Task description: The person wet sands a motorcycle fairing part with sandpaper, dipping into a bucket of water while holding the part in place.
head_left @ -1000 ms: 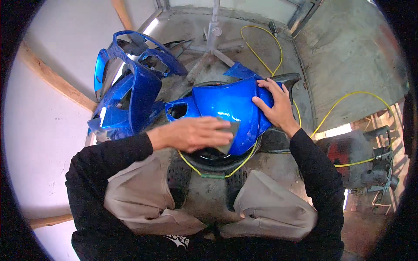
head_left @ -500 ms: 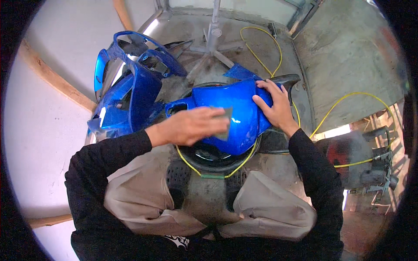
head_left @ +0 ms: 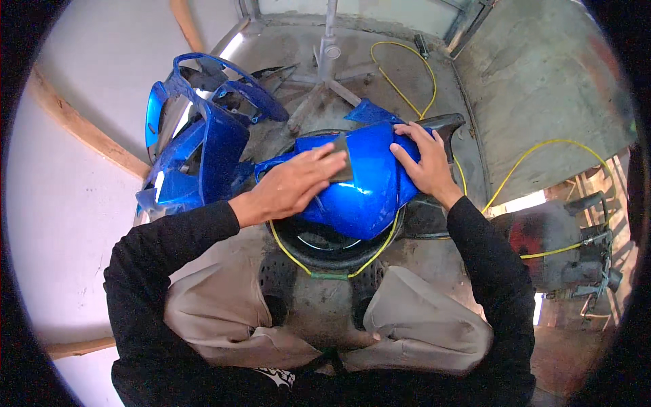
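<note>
Farthest out, beyond our left hand, a large openwork blue fairing [head_left: 226, 152] stood near the wall. To the right of our right forearm lay a red-and-grey tank [head_left: 536, 237], closed up, so we could not tell what it held.

Between and under our hands was the blue shell [head_left: 369, 180]. It had barely shifted over the last second, which suggested that our bracing was doing its job.

Under the shell, on the near side of our hands, showed a round black tub [head_left: 332, 258]. Pale curved glints lay inside it, but we could not tell whether they came from liquid or from a bare glossy surface.

Our right hand [head_left: 428, 163] stayed spread over the shell's right end, thumb apart from the fingers. Our left hand [head_left: 288, 188] had changed most: it had travelled away from our body, from the shell's near edge to its upper left part. Its fingers lay close together, holding the small grey-green pad [head_left: 344, 169] flat against the blue surface. We took this as one stroke of a rubbing pass, with the work still under way.
</note>
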The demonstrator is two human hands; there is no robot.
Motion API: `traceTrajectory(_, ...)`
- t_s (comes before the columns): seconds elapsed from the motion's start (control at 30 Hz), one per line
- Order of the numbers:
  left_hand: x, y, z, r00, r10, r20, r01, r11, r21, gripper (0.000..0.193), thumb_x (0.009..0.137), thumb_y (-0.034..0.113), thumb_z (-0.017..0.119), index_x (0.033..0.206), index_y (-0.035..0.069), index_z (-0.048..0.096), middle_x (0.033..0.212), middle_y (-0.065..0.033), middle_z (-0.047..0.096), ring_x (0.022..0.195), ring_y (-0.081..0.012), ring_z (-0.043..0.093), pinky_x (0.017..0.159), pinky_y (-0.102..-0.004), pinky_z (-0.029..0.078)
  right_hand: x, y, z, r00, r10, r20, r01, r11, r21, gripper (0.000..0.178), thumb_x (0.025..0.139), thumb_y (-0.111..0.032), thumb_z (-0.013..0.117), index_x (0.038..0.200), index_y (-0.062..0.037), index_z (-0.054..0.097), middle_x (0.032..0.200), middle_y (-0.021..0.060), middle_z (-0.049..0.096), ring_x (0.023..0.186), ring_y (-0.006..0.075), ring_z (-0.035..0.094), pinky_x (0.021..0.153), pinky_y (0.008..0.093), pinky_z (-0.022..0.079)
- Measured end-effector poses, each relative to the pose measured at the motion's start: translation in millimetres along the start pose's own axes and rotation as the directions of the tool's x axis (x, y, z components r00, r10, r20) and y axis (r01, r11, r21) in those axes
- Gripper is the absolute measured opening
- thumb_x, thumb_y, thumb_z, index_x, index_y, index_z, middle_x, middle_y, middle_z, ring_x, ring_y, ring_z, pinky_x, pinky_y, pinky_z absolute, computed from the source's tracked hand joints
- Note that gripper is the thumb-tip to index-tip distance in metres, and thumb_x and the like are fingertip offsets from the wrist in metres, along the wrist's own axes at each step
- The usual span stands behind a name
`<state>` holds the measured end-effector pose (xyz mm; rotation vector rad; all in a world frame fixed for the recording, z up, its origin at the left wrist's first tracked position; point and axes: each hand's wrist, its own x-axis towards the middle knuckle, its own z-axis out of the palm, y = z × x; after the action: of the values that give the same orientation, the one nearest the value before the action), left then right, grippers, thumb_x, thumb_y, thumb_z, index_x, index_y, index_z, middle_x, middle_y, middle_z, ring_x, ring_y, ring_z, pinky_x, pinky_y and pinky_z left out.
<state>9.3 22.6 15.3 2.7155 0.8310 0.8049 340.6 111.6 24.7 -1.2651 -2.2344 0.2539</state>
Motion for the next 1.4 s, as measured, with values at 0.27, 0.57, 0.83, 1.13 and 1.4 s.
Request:
traceTrajectory(0.27,-13,0,9,0.941,0.303,0.153,-0.288,0.951,-0.111,0.06,0.1,0.012,0.063,0.158,0.008,0.052,0.166,-0.0148,0.052,0.155,-0.0407,0.048,0.126,-0.0531,0.043,-2,-2,-1,1.0,-0.015,0.002,0.015,1.0,-0.018,0.047,0.102,-0.048,0.072,0.135,-0.0145,0.07,0.145,0.0093,0.071,0.149,0.0369,0.055,0.126,0.0679,0.025)
traceTrajectory(0.57,-25,5,20,0.994,-0.073,0.082,0.081,0.992,-0.096,0.062,0.103,0.007,0.062,0.164,0.008,0.047,0.17,-0.0166,0.047,0.157,-0.0448,0.042,0.129,-0.0521,0.038,3,-2,0,1.0,-0.01,0.005,0.01,1.0,-0.004,0.046,0.102,-0.046,0.072,0.134,-0.0136,0.07,0.141,0.0108,0.071,0.144,0.038,0.058,0.123,0.0684,0.029)
traceTrajectory(0.83,-22,-23,4,0.96,-0.264,-0.09,0.264,0.964,-0.021,0.062,0.106,0.011,0.06,0.166,0.006,0.045,0.173,-0.0158,0.044,0.159,-0.0416,0.041,0.131,-0.0513,0.036,0,-3,-1,1.0,-0.007,-0.003,0.007,1.0,-0.012,0.046,0.103,-0.047,0.071,0.134,-0.0137,0.07,0.141,0.0106,0.071,0.144,0.0382,0.057,0.124,0.0677,0.029)
traceTrajectory(1.13,-18,1,15,0.957,0.245,0.153,-0.235,0.969,-0.08,0.073,0.092,0.007,0.069,0.161,0.005,0.047,0.167,-0.0159,0.049,0.156,-0.0417,0.045,0.126,-0.0523,0.044,-3,-3,-2,1.0,-0.009,0.007,0.009,1.0,-0.019,0.047,0.103,-0.048,0.069,0.136,-0.0141,0.07,0.145,0.0106,0.07,0.147,0.0382,0.055,0.126,0.0673,0.026)
traceTrajectory(1.4,-11,-5,3,0.981,-0.188,0.054,0.185,0.981,0.06,0.064,0.102,0.008,0.064,0.163,0.003,0.046,0.167,-0.0186,0.049,0.156,-0.0437,0.043,0.127,-0.0503,0.041,-1,-5,-2,1.0,0.0,0.005,0.0,1.0,-0.012,0.048,0.102,-0.048,0.07,0.136,-0.0139,0.068,0.144,0.0111,0.07,0.148,0.0378,0.055,0.125,0.0668,0.026)
